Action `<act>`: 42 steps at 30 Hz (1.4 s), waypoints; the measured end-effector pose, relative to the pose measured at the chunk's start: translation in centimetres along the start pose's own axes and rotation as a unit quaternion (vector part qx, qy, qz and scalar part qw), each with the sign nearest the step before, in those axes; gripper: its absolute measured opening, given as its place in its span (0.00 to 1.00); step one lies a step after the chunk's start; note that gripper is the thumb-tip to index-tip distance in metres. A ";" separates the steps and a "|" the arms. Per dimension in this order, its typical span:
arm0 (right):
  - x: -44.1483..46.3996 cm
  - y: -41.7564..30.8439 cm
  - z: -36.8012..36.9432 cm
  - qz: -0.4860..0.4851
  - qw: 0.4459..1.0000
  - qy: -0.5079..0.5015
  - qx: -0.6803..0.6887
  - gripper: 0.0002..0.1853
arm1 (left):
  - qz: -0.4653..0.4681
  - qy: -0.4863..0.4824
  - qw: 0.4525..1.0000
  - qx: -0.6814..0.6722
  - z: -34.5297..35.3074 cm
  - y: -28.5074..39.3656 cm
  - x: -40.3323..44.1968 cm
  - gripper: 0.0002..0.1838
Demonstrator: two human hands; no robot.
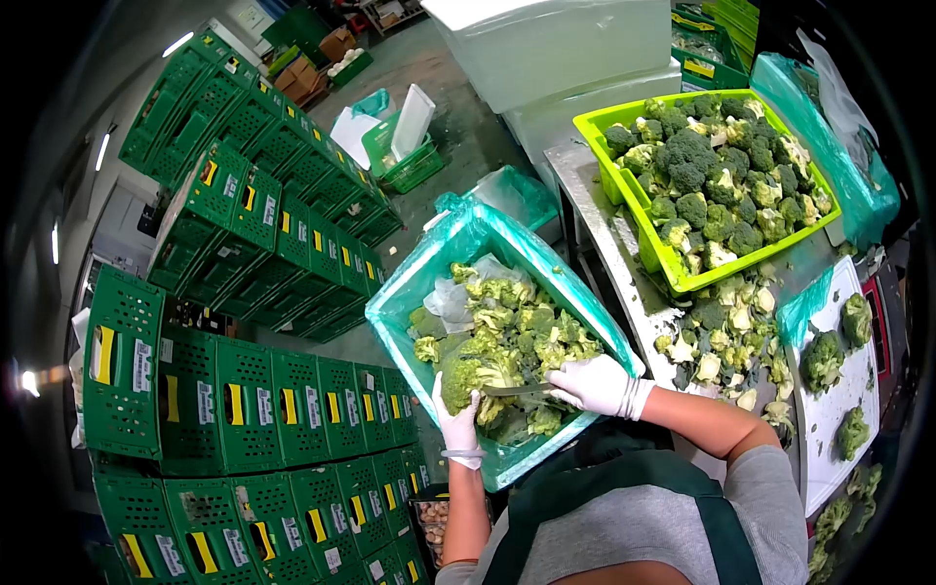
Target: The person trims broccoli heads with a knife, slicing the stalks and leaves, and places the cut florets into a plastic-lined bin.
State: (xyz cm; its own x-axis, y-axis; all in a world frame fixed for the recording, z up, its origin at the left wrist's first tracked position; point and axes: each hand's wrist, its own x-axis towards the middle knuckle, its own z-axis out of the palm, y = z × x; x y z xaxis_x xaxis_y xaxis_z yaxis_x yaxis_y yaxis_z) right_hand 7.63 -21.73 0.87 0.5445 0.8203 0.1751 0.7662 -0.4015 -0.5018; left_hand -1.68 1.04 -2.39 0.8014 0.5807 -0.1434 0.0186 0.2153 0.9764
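Left hand (458,421), in a thin white glove, half-curls around a bumpy, domed green broccoli head (464,375) at seven o'clock over the glossy film-lined bin (395,310); right hand (597,385), gloved, closes on a slim knife (517,390). Smooth lime crate (651,234): two o'clock.

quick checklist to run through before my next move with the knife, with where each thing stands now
1. Knife held in the right hand: ok
2. Broccoli head held in the left hand: ok
3. Left fingers well away from the blade: not ok, the tip looks very close to them
4. Gloves on both hands: ok
5. Work held over the lined bin: ok
6. Blade sharp enough: cannot tell
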 end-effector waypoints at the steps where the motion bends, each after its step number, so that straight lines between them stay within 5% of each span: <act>1: 0.0 0.1 0.1 0.002 1.000 0.002 0.000 0.10 | 0.000 -0.003 1.000 0.001 0.0 0.1 0.0 0.37; 5: 0.0 0.8 0.8 0.024 0.999 -0.004 -0.047 0.09 | 0.018 0.008 0.998 0.064 0.0 0.7 -0.3 0.37; 7: -0.2 2.0 1.9 0.061 0.997 -0.041 -0.016 0.08 | 0.105 0.006 0.977 0.183 0.0 0.7 -0.4 0.35; 9: -0.9 5.3 3.5 0.142 0.988 -0.058 -0.021 0.11 | 0.060 0.001 0.994 0.089 0.0 1.2 -0.8 0.36; 11: -1.6 7.7 2.9 0.287 0.955 0.007 0.071 0.14 | 0.134 -0.004 0.989 0.068 -0.8 0.7 -0.6 0.34; 16: -1.1 2.2 0.3 0.154 0.964 0.039 0.212 0.15 | -0.039 -0.028 0.966 -0.253 -4.1 -3.1 -0.1 0.26; 17: -1.0 0.2 0.0 0.085 0.974 0.087 0.189 0.14 | -0.034 -0.019 0.970 -0.241 -3.6 -2.8 -0.2 0.27; 20: -0.1 -2.6 -1.1 0.026 0.999 -0.023 0.033 0.13 | -0.016 0.010 0.986 -0.167 -2.9 -2.7 -0.2 0.27; 25: 0.5 1.0 2.7 0.058 0.990 0.006 0.125 0.17 | -0.040 -0.031 0.987 -0.150 -1.2 -0.7 -0.5 0.28; 27: 0.5 0.9 2.7 0.091 0.975 -0.049 0.195 0.17 | -0.047 -0.024 0.988 -0.143 -1.2 -0.6 -0.3 0.31; 28: 0.4 1.2 2.2 0.158 0.926 -0.114 0.322 0.17 | 0.001 -0.008 0.998 -0.070 -1.1 -0.4 -0.3 0.33; 30: 0.0 2.0 3.0 0.177 0.925 -0.106 0.318 0.16 | 0.103 0.006 0.978 0.182 -1.4 0.0 -0.1 0.38; 31: -0.1 2.3 3.3 0.193 0.915 -0.113 0.336 0.16 | 0.101 0.005 0.978 0.182 -1.5 0.3 -0.2 0.38; 33: 0.3 3.5 2.9 0.332 0.825 -0.085 0.449 0.15 | 0.152 -0.004 0.948 0.280 -1.6 0.9 -0.5 0.39; 34: 0.2 4.2 2.3 0.352 0.800 -0.072 0.481 0.15 | 0.105 -0.024 0.984 0.140 -1.9 0.8 -0.6 0.36; 35: 0.1 4.4 2.3 0.357 0.810 -0.048 0.463 0.15 | 0.105 -0.022 0.984 0.141 -2.6 0.4 -0.6 0.36; 36: 0.0 4.0 2.2 0.325 0.836 -0.035 0.441 0.15 | 0.012 -0.035 0.999 -0.026 -3.5 -0.2 -0.7 0.34; 38: -0.2 2.2 1.1 0.232 0.914 -0.011 0.332 0.16 | -0.087 -0.070 0.947 -0.301 -5.8 -3.2 -0.1 0.28; 42: -0.6 -2.8 0.0 0.089 0.982 0.038 0.160 0.13 | -0.046 -0.059 0.948 -0.309 -6.9 -5.5 0.3 0.29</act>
State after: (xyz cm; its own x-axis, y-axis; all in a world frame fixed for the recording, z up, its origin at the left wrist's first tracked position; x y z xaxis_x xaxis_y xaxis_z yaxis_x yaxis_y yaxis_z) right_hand 5.18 -21.14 2.17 0.6935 0.7108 0.1180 0.5170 -0.3768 -0.7686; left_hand -5.62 5.45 -8.91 0.8751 0.4533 -0.1695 -0.2328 0.7013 0.6738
